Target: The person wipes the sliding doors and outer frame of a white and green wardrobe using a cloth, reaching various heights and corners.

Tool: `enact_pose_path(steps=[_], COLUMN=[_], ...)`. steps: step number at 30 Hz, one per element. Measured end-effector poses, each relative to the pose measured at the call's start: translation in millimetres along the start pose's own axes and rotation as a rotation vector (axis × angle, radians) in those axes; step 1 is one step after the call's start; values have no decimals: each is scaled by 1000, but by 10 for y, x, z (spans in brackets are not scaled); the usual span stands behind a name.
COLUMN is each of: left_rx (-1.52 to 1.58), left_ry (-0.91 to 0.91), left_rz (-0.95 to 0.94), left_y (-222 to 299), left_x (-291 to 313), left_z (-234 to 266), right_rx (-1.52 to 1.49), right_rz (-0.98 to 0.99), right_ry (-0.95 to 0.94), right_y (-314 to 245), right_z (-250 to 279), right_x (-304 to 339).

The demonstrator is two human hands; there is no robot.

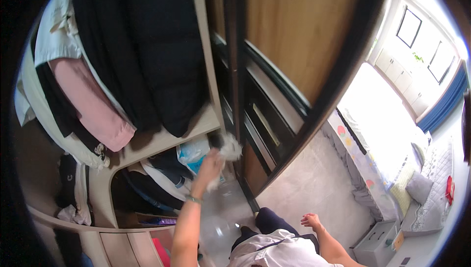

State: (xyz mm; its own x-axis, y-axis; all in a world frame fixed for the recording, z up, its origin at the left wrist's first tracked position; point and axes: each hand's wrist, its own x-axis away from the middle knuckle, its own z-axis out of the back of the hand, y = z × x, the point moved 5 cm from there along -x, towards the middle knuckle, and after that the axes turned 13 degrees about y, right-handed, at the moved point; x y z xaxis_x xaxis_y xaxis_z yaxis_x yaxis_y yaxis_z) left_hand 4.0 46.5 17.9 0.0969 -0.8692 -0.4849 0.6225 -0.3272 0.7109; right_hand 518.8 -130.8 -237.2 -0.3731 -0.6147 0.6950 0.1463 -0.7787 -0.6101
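Well, left hand [210, 165] grips white fluffy bundle [231, 148] near dark door frame [239, 120]; wide swing could snag it. Right hand [310, 220] loose, empty.

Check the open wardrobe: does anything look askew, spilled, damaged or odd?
One small thing: a crumpled white bundle at the lower left of the wardrobe, bunched up while the pink garment hangs smoothly. I see no spill or damage. The fluffy white item in the left hand is too blurred to judge.
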Motion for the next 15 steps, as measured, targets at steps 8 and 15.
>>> enact_pose_path(steps=[8, 15], left_rx=[-36, -171], left_ry=[-482, -271], left_rz=[552, 321], left_y=[332, 1384], left_x=[2073, 1256], left_z=[-1141, -2545], right_rx=[-110, -145], right_rz=[97, 550], right_ry=[-167, -408], right_y=[-823, -2193], right_z=[-306, -340], right_x=[-270, -171])
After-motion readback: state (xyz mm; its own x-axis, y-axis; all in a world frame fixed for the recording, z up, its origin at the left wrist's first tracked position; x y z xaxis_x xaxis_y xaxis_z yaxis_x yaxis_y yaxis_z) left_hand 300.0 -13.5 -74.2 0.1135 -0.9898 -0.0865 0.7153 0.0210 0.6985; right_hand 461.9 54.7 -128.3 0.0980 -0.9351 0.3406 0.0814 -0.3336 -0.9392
